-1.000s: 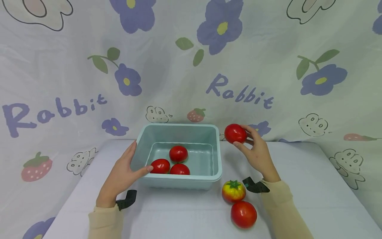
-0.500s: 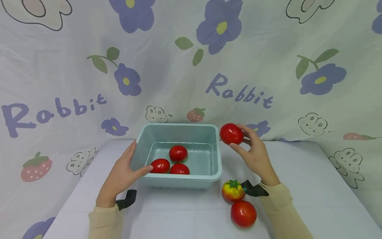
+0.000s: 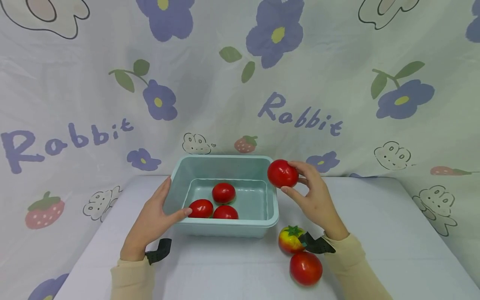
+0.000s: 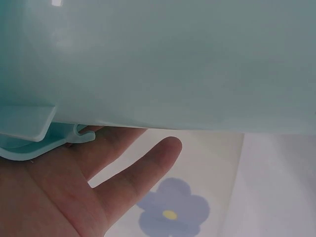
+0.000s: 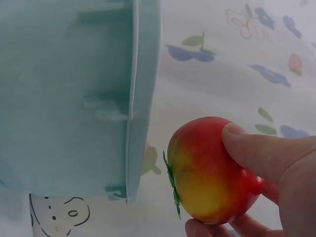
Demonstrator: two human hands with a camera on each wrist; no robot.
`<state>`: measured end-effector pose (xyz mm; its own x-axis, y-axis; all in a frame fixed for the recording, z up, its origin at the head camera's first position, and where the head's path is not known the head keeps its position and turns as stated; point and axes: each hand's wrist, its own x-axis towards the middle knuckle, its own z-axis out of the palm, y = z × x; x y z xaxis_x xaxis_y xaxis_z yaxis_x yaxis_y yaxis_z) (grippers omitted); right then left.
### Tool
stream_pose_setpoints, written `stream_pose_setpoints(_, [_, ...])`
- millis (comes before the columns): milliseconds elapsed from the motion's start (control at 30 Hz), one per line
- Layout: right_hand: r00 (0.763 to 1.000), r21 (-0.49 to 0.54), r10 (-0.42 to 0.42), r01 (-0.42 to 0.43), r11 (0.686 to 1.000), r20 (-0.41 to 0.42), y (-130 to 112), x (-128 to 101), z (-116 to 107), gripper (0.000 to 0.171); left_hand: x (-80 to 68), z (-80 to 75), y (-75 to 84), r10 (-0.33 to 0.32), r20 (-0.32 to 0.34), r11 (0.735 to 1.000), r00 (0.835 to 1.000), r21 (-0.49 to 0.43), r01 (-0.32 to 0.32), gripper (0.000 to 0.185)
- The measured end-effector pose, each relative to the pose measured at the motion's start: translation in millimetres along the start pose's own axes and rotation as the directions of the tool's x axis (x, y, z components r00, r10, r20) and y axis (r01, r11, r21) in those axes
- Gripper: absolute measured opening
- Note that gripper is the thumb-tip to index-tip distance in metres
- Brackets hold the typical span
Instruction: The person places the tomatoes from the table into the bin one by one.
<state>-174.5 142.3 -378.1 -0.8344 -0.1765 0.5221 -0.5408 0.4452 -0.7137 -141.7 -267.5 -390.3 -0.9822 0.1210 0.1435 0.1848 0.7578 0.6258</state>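
Observation:
My right hand (image 3: 316, 200) holds a tomato (image 3: 283, 173) between thumb and fingers, raised at the right rim of a pale teal plastic bin (image 3: 225, 228). In the right wrist view this tomato (image 5: 212, 173) shows a yellow patch and green leaves facing the bin's wall (image 5: 64, 128). At the bin's front left corner, my left hand (image 3: 153, 221) grips the rim, thumb over the front edge and fingers along the left side. Two extended fingers show below the rim in the left wrist view. Inside the bin lie three red tomatoes (image 3: 223, 193), grouped left of centre.
Right of the bin's front, a yellow-red tomato (image 3: 290, 238) with a green top sits on the white table (image 3: 221, 271), partly covered by the black wrist strap (image 3: 318, 243). A red tomato (image 3: 306, 268) touches it in front. A printed curtain (image 3: 210, 83) hangs behind.
My right hand has carried its tomato leftward, from beside the bin to over its right rim, dipping slightly lately. My left hand and the bin stay put.

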Motion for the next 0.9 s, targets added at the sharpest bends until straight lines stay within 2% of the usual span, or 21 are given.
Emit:
stream_pose_setpoints(367, [0.997, 0.000, -0.068, 0.068, 0.998, 0.036, -10.0, -3.1, 1.6, 0.065, 0.0, -0.1, -0.8, 0.000, 0.002, 1.000, 1.000, 0.003, 0.000, 0.108])
stream_pose_setpoints(667, [0.988, 0.031, -0.118, 0.115, 0.993, 0.099, -15.9, -6.8, 10.8, 0.068, 0.2, 0.0, -0.4, -0.007, 0.000, 1.000, 1.000, 0.009, 0.007, 0.108])
stream_pose_setpoints(900, [0.979, 0.003, -0.136, 0.138, 0.990, 0.153, -21.3, -10.3, 20.0, 0.067, -0.3, -0.4, 0.6, -0.002, -0.001, 1.000, 1.000, 0.008, 0.002, 0.108])
